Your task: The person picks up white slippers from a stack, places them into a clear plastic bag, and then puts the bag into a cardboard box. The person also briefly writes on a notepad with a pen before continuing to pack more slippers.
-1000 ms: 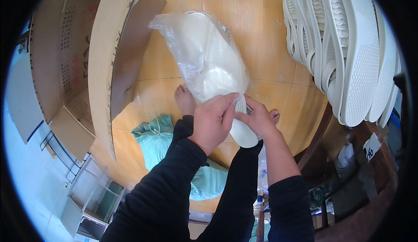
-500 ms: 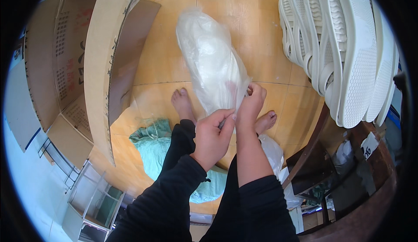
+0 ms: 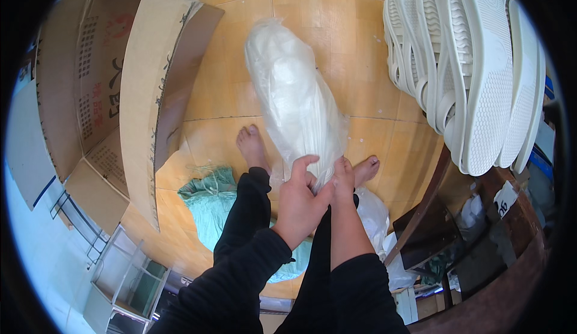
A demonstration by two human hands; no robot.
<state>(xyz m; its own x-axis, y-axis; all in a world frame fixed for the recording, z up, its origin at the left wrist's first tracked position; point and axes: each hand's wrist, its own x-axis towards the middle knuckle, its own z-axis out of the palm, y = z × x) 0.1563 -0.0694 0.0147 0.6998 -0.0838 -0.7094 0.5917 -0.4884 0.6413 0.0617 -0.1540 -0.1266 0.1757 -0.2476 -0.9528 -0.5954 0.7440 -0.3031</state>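
A long, translucent white plastic bag [image 3: 288, 88] stretches away from me above the floor, filled with pale white contents whose kind I cannot make out through the film. Its near end is gathered between my two hands. My left hand [image 3: 302, 200] is curled around the gathered plastic, the index finger bent over it and the thumb pointing toward the other hand. Right beside it, my right hand [image 3: 343, 181] pinches the right edge of the same end. Some of the fingertips are hidden behind the plastic.
An open cardboard box [image 3: 135, 100] stands at the left. White shoe soles [image 3: 463, 63] are stacked at the upper right, above a dark wooden table [image 3: 511, 214]. A green sack [image 3: 210, 205] and another white plastic bag [image 3: 374, 214] lie beside my legs on the tan tiled floor [image 3: 348, 27].
Both hands have come down toward me and closer together, drawing in the bag's near end. My right hand has moved from the bag's side to its gathered end.
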